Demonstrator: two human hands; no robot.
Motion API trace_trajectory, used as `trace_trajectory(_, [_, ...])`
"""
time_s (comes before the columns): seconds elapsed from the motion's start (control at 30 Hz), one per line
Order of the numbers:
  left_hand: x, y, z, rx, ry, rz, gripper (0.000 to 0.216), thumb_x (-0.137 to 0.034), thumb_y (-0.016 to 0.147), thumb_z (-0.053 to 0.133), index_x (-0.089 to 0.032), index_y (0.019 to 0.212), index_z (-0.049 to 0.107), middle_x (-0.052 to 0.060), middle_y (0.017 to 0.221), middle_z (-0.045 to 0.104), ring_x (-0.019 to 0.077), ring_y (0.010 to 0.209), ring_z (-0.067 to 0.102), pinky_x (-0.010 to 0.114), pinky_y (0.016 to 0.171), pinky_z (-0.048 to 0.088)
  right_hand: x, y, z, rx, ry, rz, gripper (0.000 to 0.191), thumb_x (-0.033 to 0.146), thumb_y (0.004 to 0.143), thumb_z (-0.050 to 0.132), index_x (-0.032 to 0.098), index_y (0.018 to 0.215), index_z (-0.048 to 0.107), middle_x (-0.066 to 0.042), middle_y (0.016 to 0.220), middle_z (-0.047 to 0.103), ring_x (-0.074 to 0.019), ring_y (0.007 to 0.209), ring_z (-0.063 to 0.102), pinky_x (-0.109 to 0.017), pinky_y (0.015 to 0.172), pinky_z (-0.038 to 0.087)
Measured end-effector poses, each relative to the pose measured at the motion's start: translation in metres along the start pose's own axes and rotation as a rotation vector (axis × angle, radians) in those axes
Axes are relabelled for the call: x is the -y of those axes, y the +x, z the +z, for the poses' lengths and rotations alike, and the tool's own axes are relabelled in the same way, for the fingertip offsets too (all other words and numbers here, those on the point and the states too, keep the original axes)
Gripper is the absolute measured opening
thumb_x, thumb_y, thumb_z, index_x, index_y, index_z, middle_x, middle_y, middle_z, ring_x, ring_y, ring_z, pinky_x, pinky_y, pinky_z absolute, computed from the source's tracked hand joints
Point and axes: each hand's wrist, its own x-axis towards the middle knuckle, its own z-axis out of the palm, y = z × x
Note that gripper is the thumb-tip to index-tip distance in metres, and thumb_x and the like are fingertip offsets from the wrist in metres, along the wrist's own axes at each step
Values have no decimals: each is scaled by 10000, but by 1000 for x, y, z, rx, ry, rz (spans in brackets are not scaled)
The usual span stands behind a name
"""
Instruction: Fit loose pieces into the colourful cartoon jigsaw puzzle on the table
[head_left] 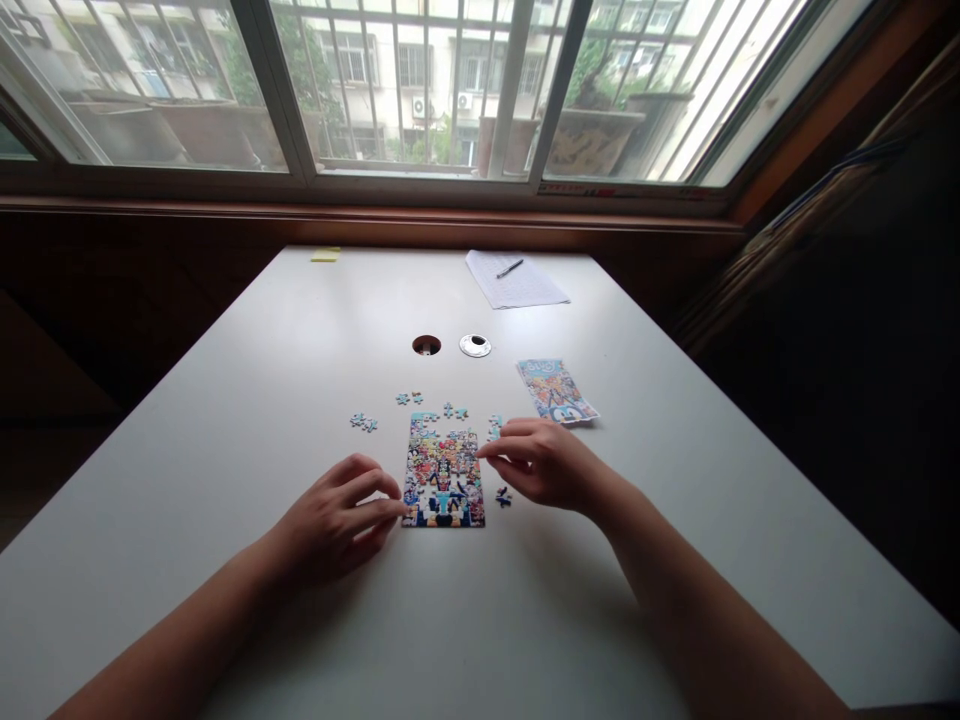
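A small, mostly assembled colourful jigsaw puzzle (pixel 442 475) lies flat on the white table (pixel 225 440). My left hand (pixel 337 520) rests beside its lower left corner, fingers loosely curled, fingertips touching the puzzle's edge. My right hand (pixel 544 462) sits at the puzzle's right edge, thumb and forefinger pinched together near the upper right side; whether a piece is between them is too small to tell. Loose pieces lie above the puzzle (pixel 454 411), to the upper left (pixel 363 421), and one by my right hand (pixel 503 496).
A printed reference picture (pixel 556 390) lies right of the puzzle. Farther back are a cable hole (pixel 426 345), its round cap (pixel 475 345), paper sheets with a pen (pixel 514 279), and a yellow note pad (pixel 325 255). A window runs behind the table.
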Motion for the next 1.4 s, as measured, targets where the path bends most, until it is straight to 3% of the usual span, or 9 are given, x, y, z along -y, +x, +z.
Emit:
trace_trajectory(0.4, [4, 0, -14, -158, -287, -113, 235, -38, 883, 575, -193, 1010, 696, 58, 858, 643, 191, 849, 542, 335, 746, 461, -29, -5, -5, -323, 45, 88, 193, 198, 912, 565, 219, 945, 753, -5, 714, 675, -110, 557, 500, -266, 596, 421])
trace_trajectory(0.77, [9, -6, -17, -213, -431, -214, 195, -102, 939, 533, -165, 842, 689, 45, 777, 623, 162, 743, 547, 301, 682, 420, -55, -21, -23, -415, 14, 306, 196, 248, 884, 593, 204, 960, 768, 4, 691, 659, -101, 511, 449, -254, 572, 408])
trace_trajectory(1.0, [14, -7, -20, -251, -419, -306, 249, -162, 971, 511, -162, 788, 680, 40, 773, 608, 151, 732, 558, 279, 671, 432, -74, -47, -53, -710, -64, 488, 239, 319, 887, 606, 184, 960, 789, 34, 562, 485, -120, 521, 409, -258, 540, 346])
trace_trajectory(1.2, [21, -12, -21, -257, -400, -412, 276, -217, 991, 497, -162, 785, 672, 44, 807, 615, 154, 766, 583, 273, 683, 452, -107, -67, -50, -951, -38, 685, 280, 348, 873, 595, 184, 995, 786, 27, 584, 499, -134, 546, 448, -258, 521, 340])
trace_trajectory(1.3, [22, -11, -20, -246, -376, -382, 249, -198, 983, 509, -168, 802, 677, 46, 809, 621, 157, 769, 577, 276, 675, 450, -115, -69, -46, -999, -16, 731, 301, 354, 866, 587, 174, 1003, 785, 23, 580, 513, -142, 551, 477, -255, 512, 348])
trace_trajectory(1.4, [19, -8, -18, -224, -342, -255, 196, -142, 953, 537, -179, 843, 694, 47, 800, 628, 166, 774, 557, 292, 685, 444, -112, -63, -44, -927, -52, 701, 301, 356, 877, 578, 176, 1002, 784, 25, 576, 523, -143, 547, 481, -259, 531, 363])
